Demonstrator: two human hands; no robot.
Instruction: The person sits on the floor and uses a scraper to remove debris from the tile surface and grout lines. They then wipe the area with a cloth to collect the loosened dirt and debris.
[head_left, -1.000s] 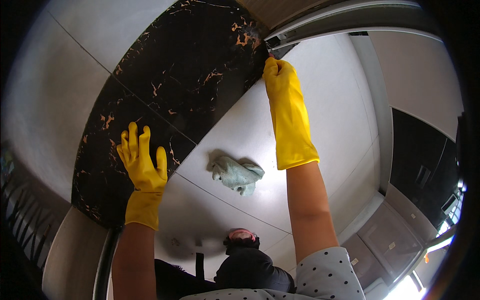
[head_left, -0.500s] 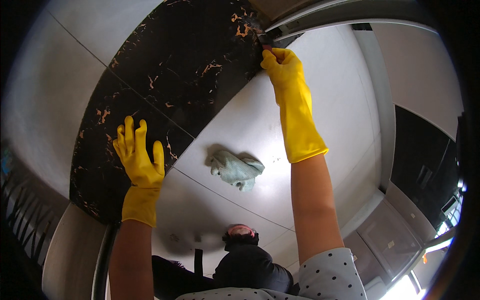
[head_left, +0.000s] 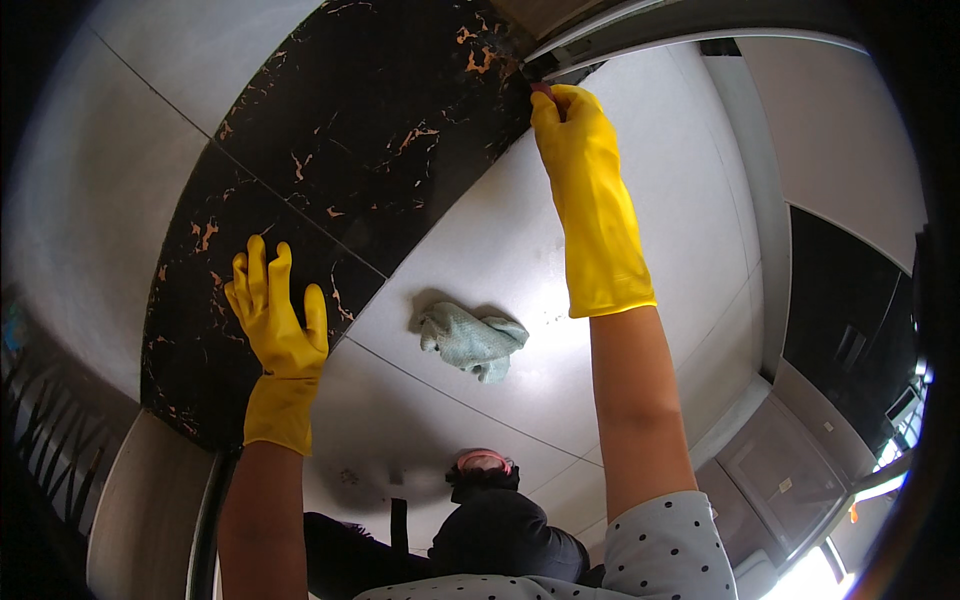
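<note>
My left hand (head_left: 275,305), in a yellow rubber glove, lies with its fingers spread on the black marble-patterned floor strip (head_left: 340,140) with orange-brown veins. Farther off to the right, my right hand (head_left: 575,130), gloved in the same yellow, is closed round the reddish-brown handle of a small tool (head_left: 542,89). The tool's far end points at the strip's far corner, by a metal track (head_left: 600,55). That end is dark and too small to make out its kind. On the pale tiles between my arms sits a crumpled grey-green cloth (head_left: 470,340), touched by neither hand.
Pale floor tiles (head_left: 660,160) spread on the right of the dark strip, with more pale tile (head_left: 130,200) on the left. Light and black cabinet fronts (head_left: 840,310) stand on the right. A door-frame edge (head_left: 150,500) rises at lower left. My bent knee and foot (head_left: 485,500) are below the cloth.
My right hand has shifted slightly to the right and away from me, the tool still in its grip. My left hand stays on the dark strip, and the cloth has not moved.
</note>
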